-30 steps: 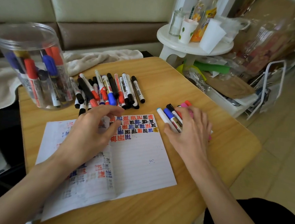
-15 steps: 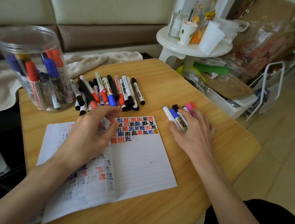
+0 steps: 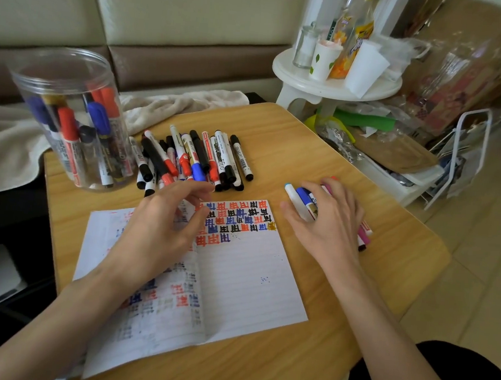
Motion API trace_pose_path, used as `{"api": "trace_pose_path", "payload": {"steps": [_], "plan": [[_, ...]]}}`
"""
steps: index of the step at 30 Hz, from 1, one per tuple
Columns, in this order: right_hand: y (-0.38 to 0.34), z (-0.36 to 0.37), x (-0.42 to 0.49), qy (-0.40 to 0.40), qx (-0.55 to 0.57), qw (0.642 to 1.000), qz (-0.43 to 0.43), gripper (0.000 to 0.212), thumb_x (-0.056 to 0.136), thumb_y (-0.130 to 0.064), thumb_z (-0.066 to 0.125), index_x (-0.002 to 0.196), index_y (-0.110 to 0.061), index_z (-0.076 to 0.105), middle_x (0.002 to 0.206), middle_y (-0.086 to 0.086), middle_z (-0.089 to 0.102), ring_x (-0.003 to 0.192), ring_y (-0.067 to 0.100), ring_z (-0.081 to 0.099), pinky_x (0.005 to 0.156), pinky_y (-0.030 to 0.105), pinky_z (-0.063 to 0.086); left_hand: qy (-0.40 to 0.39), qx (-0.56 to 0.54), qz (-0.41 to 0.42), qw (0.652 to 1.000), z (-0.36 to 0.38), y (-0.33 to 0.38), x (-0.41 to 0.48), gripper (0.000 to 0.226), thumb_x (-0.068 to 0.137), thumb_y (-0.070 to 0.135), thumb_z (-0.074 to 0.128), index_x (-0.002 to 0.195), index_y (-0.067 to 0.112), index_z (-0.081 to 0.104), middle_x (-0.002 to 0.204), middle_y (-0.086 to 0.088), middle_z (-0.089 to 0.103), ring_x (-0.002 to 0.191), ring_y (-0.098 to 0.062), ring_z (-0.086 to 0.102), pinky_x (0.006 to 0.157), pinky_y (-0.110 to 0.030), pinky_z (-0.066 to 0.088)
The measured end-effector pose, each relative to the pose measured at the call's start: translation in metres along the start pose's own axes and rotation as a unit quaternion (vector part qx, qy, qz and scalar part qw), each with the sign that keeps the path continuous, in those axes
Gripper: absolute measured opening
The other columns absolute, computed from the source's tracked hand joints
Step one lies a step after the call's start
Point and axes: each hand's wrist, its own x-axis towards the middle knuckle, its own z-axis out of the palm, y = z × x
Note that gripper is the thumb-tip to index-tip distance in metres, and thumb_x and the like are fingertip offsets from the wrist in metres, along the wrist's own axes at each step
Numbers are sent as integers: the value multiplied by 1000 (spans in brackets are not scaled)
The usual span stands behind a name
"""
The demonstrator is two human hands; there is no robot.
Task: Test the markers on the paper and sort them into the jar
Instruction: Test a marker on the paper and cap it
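Found the marker cluster (image 3: 301,195) right under the right hand (image 3: 330,226), slanting far-left; grip unclear; left hand (image 3: 162,228) loose, empty, farther.

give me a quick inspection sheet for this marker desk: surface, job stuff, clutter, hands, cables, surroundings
surface: wooden table, no spills seen.
job's things: lined paper lying open, with red, blue and black test marks; clear jar at the far left, markers standing in it; marker pile beyond the paper; small marker group right of the paper.
clutter: crumpled cloth at the table's far edge.
grippers: left hand over the paper, fingers loosely curled, holding nothing; right hand lies on the small marker group, grip unclear.
cables: nothing seen.
surroundings: sofa behind; white stool bearing cups and bottles; bags and boxes on the floor at the right.
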Motion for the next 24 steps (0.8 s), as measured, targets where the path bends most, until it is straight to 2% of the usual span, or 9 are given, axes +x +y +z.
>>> {"api": "trace_pose_path", "payload": {"steps": [3,5,8,13,14,16,19,22,24], "plan": [[-16,7,5,15,20,998,-52,48,89,-54,72,129,-28,71,139,2,55,137,24,45,115,52,28,-3,-4,-5,1000,-4,-1,1,34,96,26,63,130,31,63,113,20,66,110,2,60,81,-9,46],[-31,11,13,4,21,996,-91,45,93,-45,70,133,-25,68,143,4,54,141,26,42,115,53,27,-1,-12,-11,1000,-7,0,1,34,97,28,62,131,33,62,114,20,66,110,3,60,82,-6,45],[-51,23,26,-33,-1,990,-140,43,98,-27,61,141,-26,62,155,7,47,152,29,28,118,57,21,11,-19,-14,1000,-13,3,0,34,96,34,59,130,33,62,114,21,66,109,6,59,84,-5,44],[-61,38,36,-102,-42,985,-135,47,104,-27,51,151,-31,52,167,7,33,159,31,9,122,60,13,17,-4,-18,1000,-22,-2,-2,34,98,26,62,132,31,62,113,22,65,109,5,58,86,-7,44],[-62,38,36,-100,-39,985,-133,46,103,-27,52,148,-30,55,165,7,36,158,31,12,122,60,15,17,-4,-18,1000,-24,-3,-2,34,98,25,62,132,31,61,113,22,65,109,5,58,86,-8,45],[-64,37,36,-63,-21,990,-125,35,98,-27,60,132,-24,70,155,8,51,152,29,28,118,57,23,20,-5,-20,1000,-27,-3,-3,35,98,25,62,132,31,61,113,22,66,109,5,58,85,-7,44],[-66,34,35,-4,-33,995,-93,25,92,-36,69,107,-18,78,132,8,65,130,25,51,107,48,34,22,-5,-18,1000,-29,-2,-5,35,97,27,61,132,32,61,113,22,65,107,6,57,84,-5,42],[-62,32,33,-11,-83,995,-62,38,90,-51,71,105,-16,77,124,7,66,120,26,51,98,44,36,19,3,-15,1000,-29,-2,-7,35,98,28,61,133,31,61,111,25,63,105,10,56,81,-3,41],[-61,30,30,-14,-90,995,-46,37,90,-51,71,102,-16,77,121,7,67,118,27,49,96,43,33,16,5,-14,1000,-29,-3,-7,35,97,28,61,132,30,61,110,28,61,105,12,55,81,-2,41]]}}
